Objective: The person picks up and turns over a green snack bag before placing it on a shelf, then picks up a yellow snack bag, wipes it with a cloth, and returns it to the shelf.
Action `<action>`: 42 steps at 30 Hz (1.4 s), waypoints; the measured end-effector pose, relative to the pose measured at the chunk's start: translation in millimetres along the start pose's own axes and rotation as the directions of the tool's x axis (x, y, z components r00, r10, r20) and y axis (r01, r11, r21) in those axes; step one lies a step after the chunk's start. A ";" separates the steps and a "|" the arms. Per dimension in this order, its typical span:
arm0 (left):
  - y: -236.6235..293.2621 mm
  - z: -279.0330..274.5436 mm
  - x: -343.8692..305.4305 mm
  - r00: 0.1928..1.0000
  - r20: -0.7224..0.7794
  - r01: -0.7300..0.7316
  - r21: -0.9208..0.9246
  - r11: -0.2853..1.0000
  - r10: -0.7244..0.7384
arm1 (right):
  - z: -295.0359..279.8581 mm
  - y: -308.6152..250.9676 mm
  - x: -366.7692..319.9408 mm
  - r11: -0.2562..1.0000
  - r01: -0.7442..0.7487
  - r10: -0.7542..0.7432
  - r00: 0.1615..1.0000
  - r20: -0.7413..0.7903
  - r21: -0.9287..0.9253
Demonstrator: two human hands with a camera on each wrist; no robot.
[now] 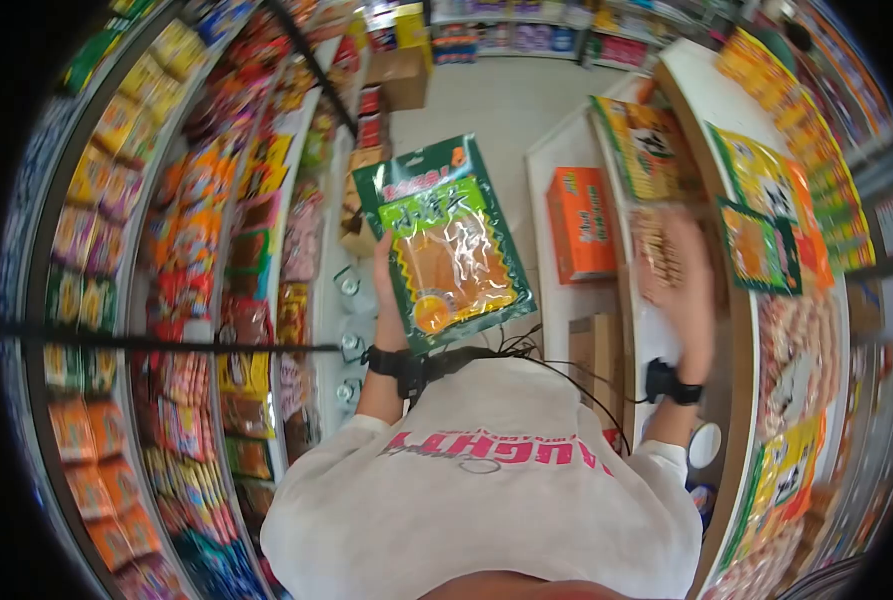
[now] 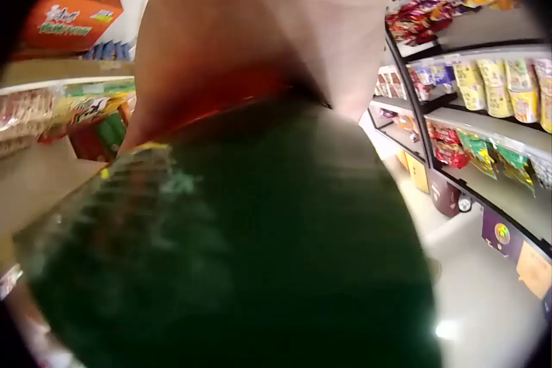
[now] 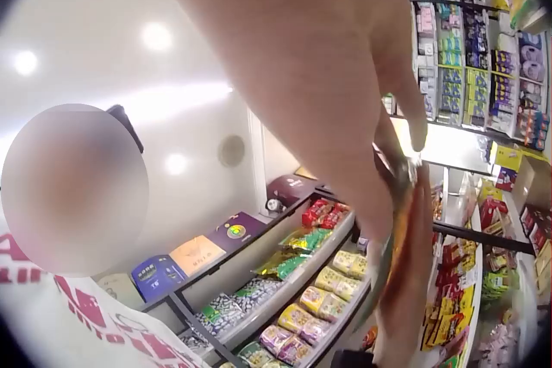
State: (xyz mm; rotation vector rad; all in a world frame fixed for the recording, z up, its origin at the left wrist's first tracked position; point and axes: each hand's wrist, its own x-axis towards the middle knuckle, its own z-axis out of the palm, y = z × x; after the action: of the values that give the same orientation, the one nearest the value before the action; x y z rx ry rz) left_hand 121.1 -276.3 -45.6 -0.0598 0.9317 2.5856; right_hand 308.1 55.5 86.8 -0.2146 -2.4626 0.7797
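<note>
Green snack pkt (image 1: 451, 240) sits in L hand (image 1: 387, 295), gripped at left edge; R hand (image 1: 684, 290), fingers loosely extended, is by R shelf (image 1: 650, 328).

The flat, glossy packet (image 1: 456, 240) is dark green, with a light-green panel of large dark characters above a clear, yellow-edged window showing orange-brown contents, and a round yellow emblem low on its left. It looks closed, and is held off any surface at its left edge by the left hand (image 1: 388, 295), printed face up, its hang-hole end away from the body and leaning left.
</note>
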 end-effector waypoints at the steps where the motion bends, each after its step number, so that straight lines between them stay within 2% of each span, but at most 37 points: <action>1: 6.0 -5.5 -5.6 0.999 0.010 -0.034 -0.028 0.999 0.034 | -10.4 29.5 6.7 0.996 -0.085 0.084 0.987 -0.139 -0.002; 2: 12.6 -10.6 -9.5 0.997 0.024 -0.065 -0.055 0.996 0.067 | -22.5 64.2 7.7 0.973 -0.163 0.125 0.967 -0.222 -0.164; 3: 19.2 -15.8 -14.4 0.994 0.041 -0.095 -0.084 0.992 0.099 | -35.6 124.0 0.5 0.750 -0.172 -0.022 0.959 -0.284 -0.639; 4: 26.6 -19.6 -20.7 0.980 0.132 -0.140 -0.059 0.988 0.146 | -47.9 152.1 -2.2 0.623 -0.233 -0.050 0.941 -0.335 -0.746; 5: 33.9 -15.0 -30.2 0.986 0.101 -0.121 -0.099 0.988 0.131 | -58.4 184.3 -7.7 0.646 -0.212 -0.055 0.946 -0.321 -0.734; 6: 41.5 -5.6 -40.9 0.991 0.073 -0.105 -0.142 0.984 0.116 | -62.2 203.3 -14.0 0.567 -0.440 0.310 0.897 -0.315 -0.696; 7: 48.0 -4.1 -48.1 0.994 0.048 -0.090 -0.186 0.978 0.101 | -63.8 207.3 -17.1 0.841 -0.317 0.246 0.946 -0.213 -0.438; 8: 46.9 -21.3 -46.7 0.995 0.014 -0.097 -0.175 0.980 0.101 | -61.0 258.3 -29.2 0.575 -0.303 0.118 0.950 -0.289 -0.760; 10: 53.0 -26.0 -52.9 0.994 0.006 -0.108 -0.195 0.975 0.112 | -56.1 258.8 -32.7 0.395 -0.300 0.173 0.953 -0.250 -0.868; 11: 56.7 -26.9 -57.3 0.994 0.006 -0.106 -0.202 0.974 0.110 | -55.1 256.9 -26.5 0.482 -0.344 0.230 0.937 -0.262 -0.806; 13: 68.5 -25.1 -68.1 0.994 -0.015 -0.107 -0.152 0.983 0.106 | -51.0 215.5 -15.3 0.618 -0.447 0.362 0.892 -0.272 -0.646; 14: 73.3 -21.4 -72.4 0.994 -0.020 -0.107 -0.144 0.984 0.105 | -46.5 193.2 -6.4 0.578 -0.525 0.408 0.849 -0.336 -0.625; 17: 87.1 -13.2 -82.1 0.996 -0.045 -0.077 -0.115 0.990 0.073 | -31.0 126.7 17.4 0.778 -0.365 0.179 0.909 -0.376 -0.511; 18: 89.2 -13.8 -83.6 0.997 -0.055 -0.061 -0.104 0.993 0.055 | -17.1 94.4 28.5 0.878 -0.334 0.186 0.897 -0.401 -0.342; 19: 89.2 -17.6 -83.6 0.996 -0.064 -0.062 -0.096 0.993 0.056 | 0.9 68.8 35.0 0.930 -0.267 0.151 0.903 -0.402 -0.252; 21: 91.0 -27.2 -83.1 0.996 -0.078 -0.060 -0.072 0.996 0.054 | 42.8 20.5 40.0 0.990 -0.126 0.089 0.903 -0.421 -0.061; 22: 92.1 -26.8 -82.9 0.995 -0.074 -0.070 -0.093 0.993 0.063 | 67.5 -3.8 37.4 0.998 -0.017 0.036 0.930 -0.366 0.056; 23: 92.2 -23.4 -82.3 0.995 -0.071 -0.081 -0.114 0.990 0.074 | 98.0 -36.0 33.4 0.980 0.087 -0.026 0.947 -0.319 0.179; 24: 93.3 -23.1 -83.3 0.994 -0.069 -0.092 -0.135 0.987 0.084 | 118.5 -123.6 44.4 0.945 0.299 -0.270 0.941 -0.205 0.131; 25: 91.6 -30.9 -83.7 0.994 -0.069 -0.096 -0.156 0.983 0.086 | 134.1 -150.0 39.4 0.909 0.400 -0.400 0.916 -0.021 0.118; 26: 87.1 -42.7 -83.4 0.993 -0.070 -0.104 -0.180 0.978 0.093 | 149.0 -163.5 44.2 0.840 0.520 -0.542 0.812 0.217 0.151; 27: 86.2 -50.2 -84.3 0.992 -0.070 -0.115 -0.202 0.973 0.103 | 168.4 -176.1 45.1 0.766 0.605 -0.640 0.680 0.358 0.218; 28: 104.3 -25.5 -98.6 0.994 0.052 -0.074 -0.279 0.957 0.093 | 183.7 -190.7 41.5 0.748 0.607 -0.650 0.583 0.487 0.270; 29: 101.5 -39.0 -95.9 0.979 0.150 -0.060 -0.435 0.898 0.138 | 197.4 -196.8 33.7 0.746 0.595 -0.653 0.567 0.501 0.299; 31: 108.8 -56.1 -101.8 0.973 0.167 -0.056 -0.491 0.870 0.157 | 220.1 -200.8 18.9 0.735 0.572 -0.669 0.523 0.528 0.363; 35: 113.2 -76.5 -113.1 0.983 -0.079 -0.182 -0.383 0.906 0.165 | 223.0 -212.6 16.0 0.733 0.493 -0.678 0.471 0.564 0.469; 36: 113.0 -77.4 -117.0 0.976 -0.138 -0.209 -0.364 0.908 0.170 | 226.2 -209.6 18.1 0.699 0.526 -0.708 0.421 0.566 0.484; 37: 114.9 -77.1 -119.2 0.964 -0.193 -0.238 -0.338 0.910 0.181 | 227.7 -211.5 20.3 0.692 0.501 -0.719 0.409 0.562 0.520; 38: 113.6 -73.2 -124.1 0.947 -0.223 -0.291 -0.299 0.909 0.230 | 229.1 -214.3 22.2 0.681 0.476 -0.731 0.396 0.556 0.557; 42: 111.4 -59.5 -141.3 0.915 -0.298 -0.337 -0.185 0.923 0.274 | 225.9 -217.5 24.1 0.621 0.417 -0.783 0.366 0.503 0.664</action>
State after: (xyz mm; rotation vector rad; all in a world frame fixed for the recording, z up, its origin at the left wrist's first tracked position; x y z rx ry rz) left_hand 204.5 -440.4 -0.6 -0.3630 0.7693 3.0297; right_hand 167.8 -225.4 67.4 1.4877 -2.6087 1.1675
